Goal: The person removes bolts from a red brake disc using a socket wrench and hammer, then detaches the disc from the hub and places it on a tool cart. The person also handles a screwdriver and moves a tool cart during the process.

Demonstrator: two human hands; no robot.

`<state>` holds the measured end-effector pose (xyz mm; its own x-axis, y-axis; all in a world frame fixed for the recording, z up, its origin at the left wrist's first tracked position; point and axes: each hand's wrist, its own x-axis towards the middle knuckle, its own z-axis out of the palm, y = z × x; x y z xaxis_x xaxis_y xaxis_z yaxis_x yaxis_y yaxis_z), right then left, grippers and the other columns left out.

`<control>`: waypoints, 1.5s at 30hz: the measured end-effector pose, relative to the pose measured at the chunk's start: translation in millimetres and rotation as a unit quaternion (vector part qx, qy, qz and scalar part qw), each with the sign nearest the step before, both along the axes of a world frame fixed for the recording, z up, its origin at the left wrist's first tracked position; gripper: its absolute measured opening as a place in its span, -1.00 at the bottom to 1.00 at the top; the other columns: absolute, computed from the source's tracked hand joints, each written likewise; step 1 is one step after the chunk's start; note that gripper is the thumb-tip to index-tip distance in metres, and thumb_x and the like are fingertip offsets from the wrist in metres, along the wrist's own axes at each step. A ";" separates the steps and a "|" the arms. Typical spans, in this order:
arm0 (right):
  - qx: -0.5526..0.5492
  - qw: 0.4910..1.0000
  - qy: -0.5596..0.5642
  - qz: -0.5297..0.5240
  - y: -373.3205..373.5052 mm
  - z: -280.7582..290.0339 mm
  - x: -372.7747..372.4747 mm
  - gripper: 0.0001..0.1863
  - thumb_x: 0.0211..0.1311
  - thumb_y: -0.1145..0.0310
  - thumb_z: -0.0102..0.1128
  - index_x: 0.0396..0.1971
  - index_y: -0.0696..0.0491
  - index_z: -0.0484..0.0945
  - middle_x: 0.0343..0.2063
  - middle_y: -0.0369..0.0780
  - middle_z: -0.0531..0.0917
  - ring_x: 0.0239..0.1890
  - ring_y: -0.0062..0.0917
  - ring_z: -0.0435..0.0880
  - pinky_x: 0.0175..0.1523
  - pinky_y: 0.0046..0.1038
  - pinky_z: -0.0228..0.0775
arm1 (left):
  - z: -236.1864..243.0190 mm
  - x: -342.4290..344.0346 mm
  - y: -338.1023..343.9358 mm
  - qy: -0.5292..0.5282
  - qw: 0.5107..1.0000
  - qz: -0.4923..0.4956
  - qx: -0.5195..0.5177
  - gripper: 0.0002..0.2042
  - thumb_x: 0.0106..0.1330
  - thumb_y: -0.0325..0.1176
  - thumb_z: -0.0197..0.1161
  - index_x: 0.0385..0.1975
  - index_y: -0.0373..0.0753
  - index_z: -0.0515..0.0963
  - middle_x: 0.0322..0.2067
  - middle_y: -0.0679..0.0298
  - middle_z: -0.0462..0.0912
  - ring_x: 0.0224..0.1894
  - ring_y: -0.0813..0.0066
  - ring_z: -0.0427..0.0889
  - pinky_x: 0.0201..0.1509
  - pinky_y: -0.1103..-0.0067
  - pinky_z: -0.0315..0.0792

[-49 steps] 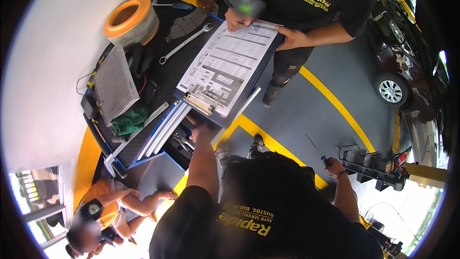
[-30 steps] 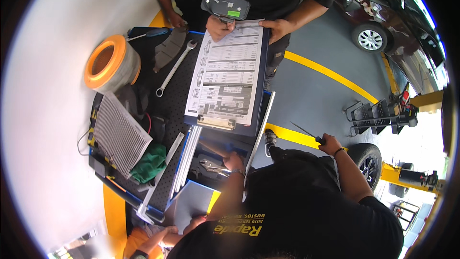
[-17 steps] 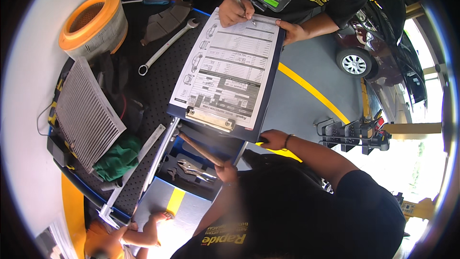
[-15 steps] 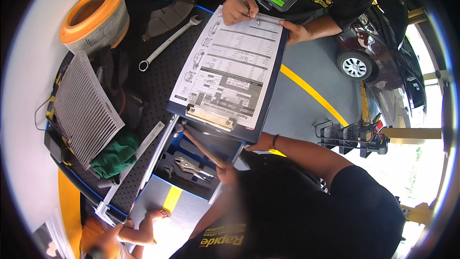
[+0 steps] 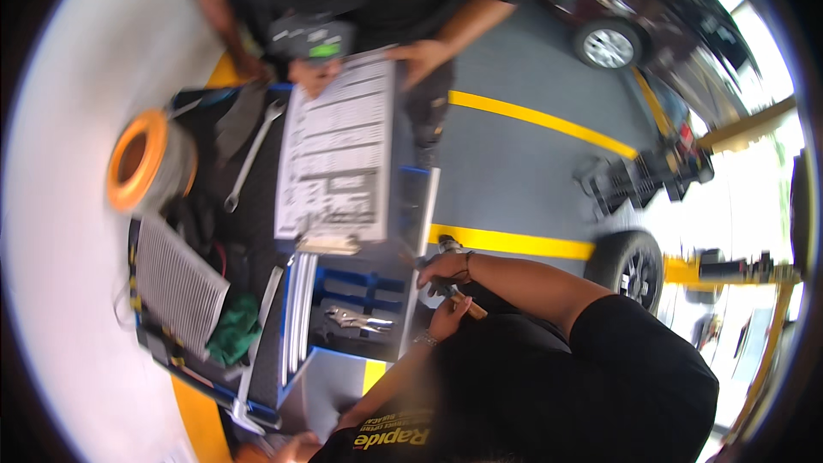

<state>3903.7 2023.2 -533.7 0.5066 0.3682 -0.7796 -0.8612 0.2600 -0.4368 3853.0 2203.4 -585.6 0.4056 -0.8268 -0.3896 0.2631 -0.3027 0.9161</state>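
In front of my body my left hand [image 5: 446, 319] is closed round the wooden handle of a hammer [image 5: 477, 310]. My right hand [image 5: 441, 267] is closed at the hammer's other end, where dark grey metal shows; blur hides its exact grip. To their left, locking pliers [image 5: 356, 319] lie in an open drawer [image 5: 403, 291] with blue compartments. Beyond the drawer a clipboard [image 5: 329, 245] carries a printed form [image 5: 339, 146]. A co-worker's hand [image 5: 315, 77] rests at the form's far end, and their other hand [image 5: 422, 60] holds its right edge.
On the black cart top lie a combination wrench [image 5: 254, 159], a round orange air filter [image 5: 137, 163], a pleated panel filter [image 5: 180, 279], a green cloth [image 5: 234, 330] and a caliper [image 5: 257, 351]. A wheel [image 5: 630, 270], a black rack [image 5: 634, 180] and a dark car [image 5: 656, 30] stand at the right.
The hammer has moved from over the drawer to the right, close to my body. My right hand has left the cart's edge and joined it. The view has shifted, with the co-worker further left.
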 end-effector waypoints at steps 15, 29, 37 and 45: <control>-0.344 0.918 -0.083 -0.181 -201.5 63.6 -368.8 -0.74 0.02 0.23 0.33 -0.46 0.16 0.68 -0.52 -0.22 0.69 -0.42 -0.50 0.63 -0.28 -0.33 0.47 | -28.7 99.6 -10.1 -0.330 0.644 -0.457 0.518 -0.30 0.39 0.30 0.04 0.10 -0.29 0.64 0.14 -0.03 0.65 0.22 -0.02 0.59 0.31 0.23 0.43; -0.423 0.785 -0.072 -0.446 -483.7 56.7 -367.6 -0.61 0.24 0.14 0.33 -0.51 0.22 0.62 -0.58 -0.30 0.62 -0.54 -0.59 0.55 -0.36 -0.45 0.41 | 90.2 -102.3 -522.1 -0.076 0.968 -0.237 -0.004 -0.28 0.49 -0.03 0.23 0.52 -0.17 0.09 0.08 0.08 0.63 0.09 0.37 0.64 0.19 0.41 0.50; -0.358 0.698 -0.227 -0.577 -673.0 73.2 -265.2 -0.67 0.40 0.23 0.19 -0.28 0.26 0.67 -0.42 -0.28 0.67 -0.38 -0.62 0.57 -0.31 -0.51 0.40 | 165.2 -61.5 -760.7 -0.253 0.900 -0.335 -0.118 -0.38 0.35 -0.10 0.40 0.30 -0.29 0.40 -0.04 0.07 0.65 -0.03 0.30 0.63 0.13 0.40 0.49; -0.442 0.649 -0.132 -0.605 -926.9 118.4 -189.1 -0.47 0.48 0.01 0.11 0.06 0.21 0.64 -0.20 -0.12 0.74 -0.14 -0.52 0.62 0.05 -0.39 0.47 | 212.4 3.6 -1033.9 -0.217 0.884 -0.352 -0.219 -0.61 0.33 -0.28 0.40 0.05 -0.35 0.52 -0.14 0.11 0.72 -0.05 0.25 0.68 0.11 0.36 0.54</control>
<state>3714.6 1096.2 -415.3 0.1670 -0.9558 -0.2419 -0.1256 0.2227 -0.9667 3856.6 1169.6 -373.2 -0.2359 -0.9669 0.0968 -0.2535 0.1574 0.9545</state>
